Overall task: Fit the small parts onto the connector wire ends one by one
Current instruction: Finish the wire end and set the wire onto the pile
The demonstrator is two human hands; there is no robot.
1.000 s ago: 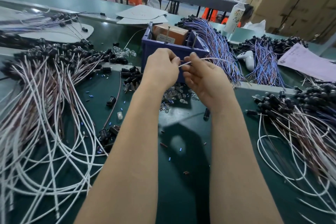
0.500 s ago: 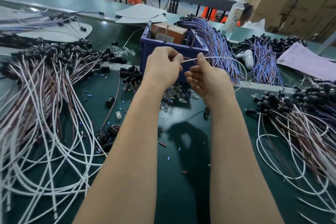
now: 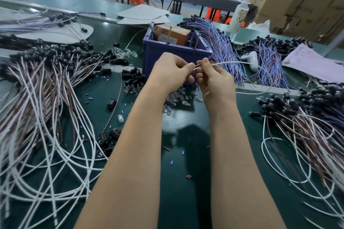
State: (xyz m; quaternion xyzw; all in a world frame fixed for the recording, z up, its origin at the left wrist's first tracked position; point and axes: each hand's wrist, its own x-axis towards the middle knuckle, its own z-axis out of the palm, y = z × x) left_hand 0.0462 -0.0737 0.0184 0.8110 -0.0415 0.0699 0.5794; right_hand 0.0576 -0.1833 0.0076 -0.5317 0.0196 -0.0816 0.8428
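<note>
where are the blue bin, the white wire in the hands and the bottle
blue bin (image 3: pixel 149 55), head view, front wall near its left corner
white wire (image 3: pixel 230 62), head view, middle of its free arched stretch
bottle (image 3: pixel 239 16), head view, labelled body

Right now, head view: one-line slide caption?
Left hand and right hand pinch the end of a white wire before the blue bin, over loose clear bulbs.

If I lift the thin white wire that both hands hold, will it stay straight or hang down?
Probably it hangs: the thin white wire arcs from the right hand and droops toward the green table. Likely light: the left hand helps hold it with fingertips only.
</note>
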